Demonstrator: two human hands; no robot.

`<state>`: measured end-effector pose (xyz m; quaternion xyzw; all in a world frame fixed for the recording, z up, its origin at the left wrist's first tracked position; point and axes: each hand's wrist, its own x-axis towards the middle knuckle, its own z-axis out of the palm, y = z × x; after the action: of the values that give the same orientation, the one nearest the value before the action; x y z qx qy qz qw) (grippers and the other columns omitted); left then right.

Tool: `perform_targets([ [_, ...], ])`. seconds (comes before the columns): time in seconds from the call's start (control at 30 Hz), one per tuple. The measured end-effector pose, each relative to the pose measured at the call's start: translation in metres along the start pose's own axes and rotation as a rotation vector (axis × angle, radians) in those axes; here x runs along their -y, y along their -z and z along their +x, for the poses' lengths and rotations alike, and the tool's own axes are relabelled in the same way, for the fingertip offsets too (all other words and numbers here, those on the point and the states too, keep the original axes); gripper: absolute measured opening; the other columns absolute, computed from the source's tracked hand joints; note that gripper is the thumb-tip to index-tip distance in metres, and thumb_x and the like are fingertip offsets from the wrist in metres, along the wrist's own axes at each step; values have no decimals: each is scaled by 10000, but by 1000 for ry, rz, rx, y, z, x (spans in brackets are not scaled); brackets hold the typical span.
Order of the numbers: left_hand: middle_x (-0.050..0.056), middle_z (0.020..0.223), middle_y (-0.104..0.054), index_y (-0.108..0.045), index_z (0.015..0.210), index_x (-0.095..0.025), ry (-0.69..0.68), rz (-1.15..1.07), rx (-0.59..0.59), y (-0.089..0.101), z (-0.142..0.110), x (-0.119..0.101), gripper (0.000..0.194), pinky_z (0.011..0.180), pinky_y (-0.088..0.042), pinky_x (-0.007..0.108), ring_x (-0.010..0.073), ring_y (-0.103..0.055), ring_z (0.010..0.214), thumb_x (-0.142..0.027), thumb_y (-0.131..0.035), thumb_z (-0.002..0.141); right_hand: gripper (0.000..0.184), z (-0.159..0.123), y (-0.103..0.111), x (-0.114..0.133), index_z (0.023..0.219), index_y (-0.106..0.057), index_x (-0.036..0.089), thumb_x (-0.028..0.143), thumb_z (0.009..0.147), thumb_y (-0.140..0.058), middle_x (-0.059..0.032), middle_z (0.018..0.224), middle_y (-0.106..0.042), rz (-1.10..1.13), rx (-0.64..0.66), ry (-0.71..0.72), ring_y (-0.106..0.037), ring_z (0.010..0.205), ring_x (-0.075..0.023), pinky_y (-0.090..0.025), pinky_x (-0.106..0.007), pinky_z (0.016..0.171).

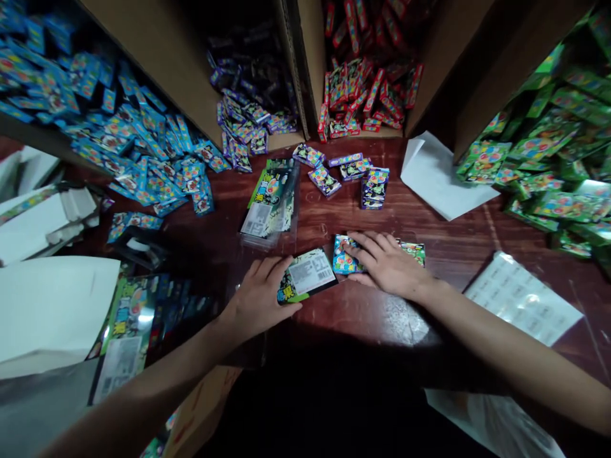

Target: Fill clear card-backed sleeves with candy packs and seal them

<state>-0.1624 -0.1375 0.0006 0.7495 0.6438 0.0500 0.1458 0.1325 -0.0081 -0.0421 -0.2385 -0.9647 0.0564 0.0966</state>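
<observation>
— Head view shows our left hand [260, 296] pinching the label-side card pack [308, 275] at its near edge, fingers curled shut on it, thumb under.

— And our right hand [386, 264] lies flat, fingers spread and open, pressing the row of small boxes [344, 257] on the table [363, 318], just beside the pack.

— We'd judge it best to keep that row squared under the palm so nothing fans out.

— Agreed; we should hold the pack level and close, its open edge toward the boxes, away from the blue pile [143, 159].
</observation>
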Motion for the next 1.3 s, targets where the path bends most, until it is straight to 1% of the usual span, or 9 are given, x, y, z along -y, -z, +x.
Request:
perform_targets([
  [0.17, 126, 1387, -492, -424, 1474, -176, -129, -48, 90, 1, 13, 7, 885, 1128, -387, 488, 328, -474, 1240, -385, -818, 709, 651, -15, 4, 16, 1471, -467, 123, 556, 985, -478, -181, 1564, -424, 47, 46, 118, -437, 1362, -376, -373, -556, 1113],
  [0.43, 134, 1433, -453, -350, 1532, -192, -260, -86, 162, -6, 37, -1, 926, 1144, -367, 502, 334, -424, 1296, -447, -788, 757, 948, -13, -3, 23, 1554, -268, 20, 690, 915, -473, -261, 1637, -203, 96, 3, 98, -483, 1325, -395, -397, -564, 1103],
  [0.67, 126, 1406, -459, -355, 1521, -211, -220, -129, 156, -7, 45, -13, 887, 1136, -378, 502, 327, -429, 1292, -437, -771, 770, 1199, -14, 13, 11, 1597, -21, 43, 800, 811, -516, -298, 1646, -108, 273, -17, 40, -164, 1530, -399, -264, -621, 1186],
  [0.73, 117, 1409, -453, -349, 1524, -231, -206, -137, 154, -8, 44, -14, 899, 1140, -374, 506, 327, -426, 1296, -421, -780, 758, 1190, -22, 22, 5, 1602, -75, 69, 802, 794, -552, -277, 1645, -156, 273, -12, -38, -159, 1530, -404, -172, -658, 1207],
  [0.8, 112, 1403, -451, -353, 1523, -241, -188, -147, 150, -8, 44, -14, 912, 1141, -374, 509, 329, -423, 1298, -398, -794, 740, 1030, -32, 26, 1, 1588, -211, 116, 727, 843, -574, -237, 1599, -331, 265, -3, -116, -286, 1487, -399, -122, -670, 1216],
  [0.87, 109, 1396, -453, -356, 1521, -246, -180, -155, 145, -8, 46, -14, 923, 1138, -378, 507, 328, -422, 1295, -377, -804, 725, 823, -40, 24, -1, 1545, -336, 152, 620, 908, -569, -196, 1504, -491, 285, 2, -137, -427, 1410, -364, -132, -661, 1224],
  [0.97, 104, 1404, -453, -351, 1527, -252, -207, -155, 154, -8, 49, -15, 919, 1140, -376, 501, 325, -421, 1296, -360, -799, 732, 709, -45, 15, 1, 1492, -421, 164, 561, 927, -576, -173, 1438, -559, 335, -17, -96, -505, 1352, -329, -167, -644, 1229],
  [1.17, 105, 1466, -418, -298, 1560, -263, -300, -139, 221, -8, 56, -11, 899, 1168, -347, 493, 318, -383, 1352, -375, -753, 793, 876, -46, 16, -3, 1523, -362, 128, 666, 873, -600, -198, 1480, -522, 379, -14, -27, -482, 1391, -304, -184, -575, 1247],
  [1.3, 100, 1462, -416, -295, 1561, -277, -283, -114, 236, -6, 60, -12, 894, 1161, -351, 507, 326, -391, 1344, -377, -745, 795, 1098, -66, 28, -16, 1574, -268, 154, 808, 757, -600, -200, 1609, -336, 300, 40, -114, -299, 1490, -382, -66, -676, 1218],
])
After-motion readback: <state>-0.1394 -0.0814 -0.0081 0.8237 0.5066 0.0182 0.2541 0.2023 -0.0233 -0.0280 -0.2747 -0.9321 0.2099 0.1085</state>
